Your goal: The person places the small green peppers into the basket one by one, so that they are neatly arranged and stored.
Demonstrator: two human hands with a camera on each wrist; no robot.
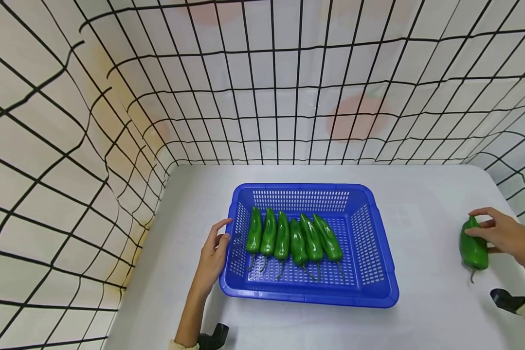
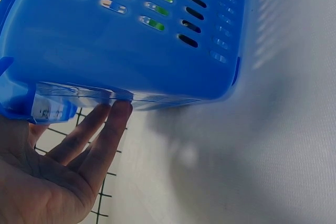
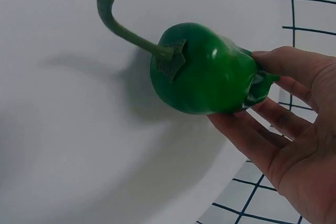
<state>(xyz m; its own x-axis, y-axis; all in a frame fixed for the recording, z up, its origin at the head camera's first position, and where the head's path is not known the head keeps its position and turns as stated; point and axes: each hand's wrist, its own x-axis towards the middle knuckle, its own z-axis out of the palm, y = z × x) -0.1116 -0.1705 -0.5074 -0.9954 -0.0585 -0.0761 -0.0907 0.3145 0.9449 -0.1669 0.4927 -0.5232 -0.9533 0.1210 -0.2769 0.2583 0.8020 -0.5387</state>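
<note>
In the head view a blue plastic basket with slotted walls stands on the white table. Several glossy green chili peppers lie in a row inside it, stems toward the person. At the basket's left rim is my left hand; in the left wrist view its fairly straight fingers touch the outer wall, and the thumb is mostly hidden. Far to the right, my right hand pinches one green chili pepper between thumb and fingers near its tip. The pepper's curved stem points away from the hand, its shadow falling on the table.
A black wire grid in front of white sheeting borders the back and both sides of the white table. Black wrist devices show at both sleeves. The basket's right part has a bare slotted floor.
</note>
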